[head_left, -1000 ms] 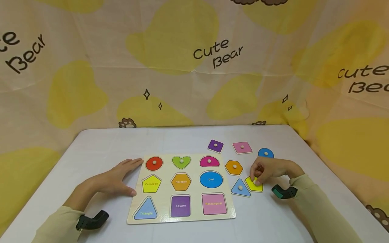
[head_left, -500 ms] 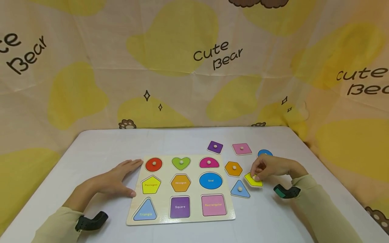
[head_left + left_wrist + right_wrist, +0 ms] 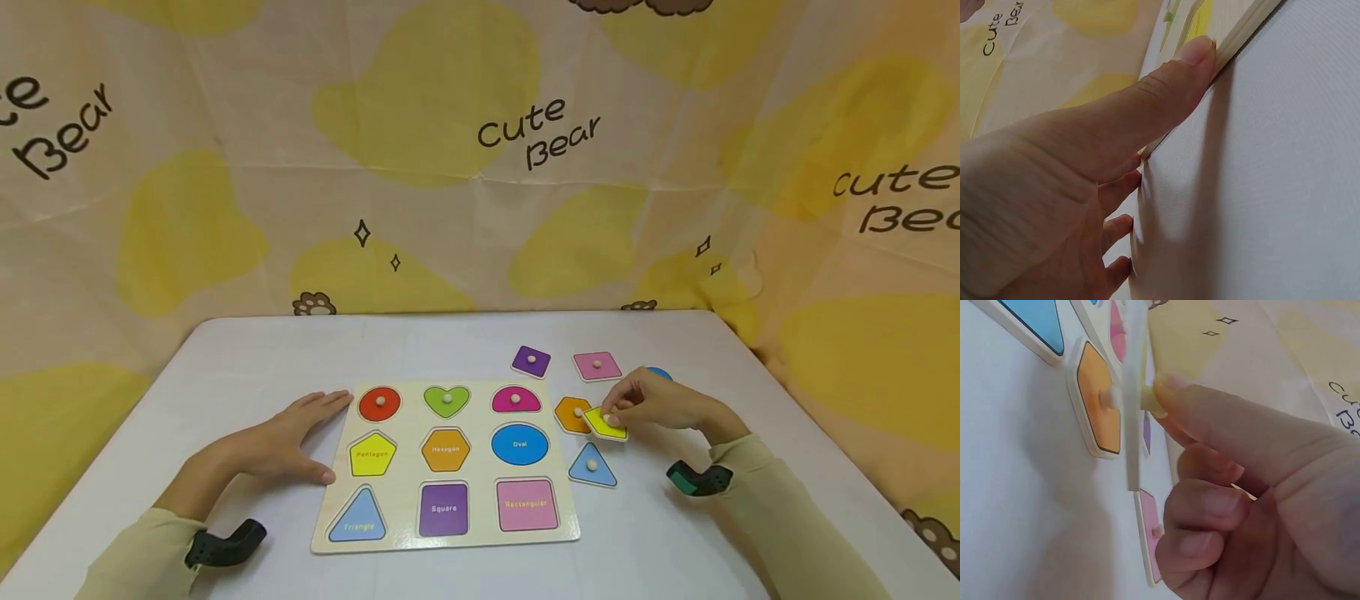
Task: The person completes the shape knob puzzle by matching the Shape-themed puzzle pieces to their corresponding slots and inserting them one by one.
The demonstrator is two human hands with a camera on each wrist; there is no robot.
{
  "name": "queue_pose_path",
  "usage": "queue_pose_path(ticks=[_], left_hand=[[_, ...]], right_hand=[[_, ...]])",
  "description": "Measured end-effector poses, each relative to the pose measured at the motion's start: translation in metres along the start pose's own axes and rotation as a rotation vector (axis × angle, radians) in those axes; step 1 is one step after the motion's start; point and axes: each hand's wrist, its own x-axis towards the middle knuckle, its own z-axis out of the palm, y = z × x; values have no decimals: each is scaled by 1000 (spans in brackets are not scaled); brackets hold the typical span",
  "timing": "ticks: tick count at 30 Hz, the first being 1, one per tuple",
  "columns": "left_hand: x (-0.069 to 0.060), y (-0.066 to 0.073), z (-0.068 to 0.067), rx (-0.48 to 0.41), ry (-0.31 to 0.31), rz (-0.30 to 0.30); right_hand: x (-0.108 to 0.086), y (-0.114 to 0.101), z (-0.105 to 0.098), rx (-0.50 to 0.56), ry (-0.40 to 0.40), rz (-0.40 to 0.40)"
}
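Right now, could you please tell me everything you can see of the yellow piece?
The yellow piece is thin, flat and straight-sided, with a pale, wood-like edge and a small knob. The right hand pinches that knob and holds the piece over the table. In the head view, it covers part of the orange piece. Its tilt is hard to judge.

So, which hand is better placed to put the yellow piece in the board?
Probably the right hand: it pinches the yellow piece by its knob, above the table. The left hand is nearer the pentagon recess, but holds no piece and touches the board, perhaps steadying it.
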Motion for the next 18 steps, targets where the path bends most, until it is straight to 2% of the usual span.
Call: queue_pose_path(ticks=[6, 18], left_hand=[[-1, 1, 0, -7, -4, 9], [-1, 2, -1, -3, -6, 7]], right_hand=[[5, -2, 5, 18, 72, 7], [10, -11, 14, -48, 197, 24]])
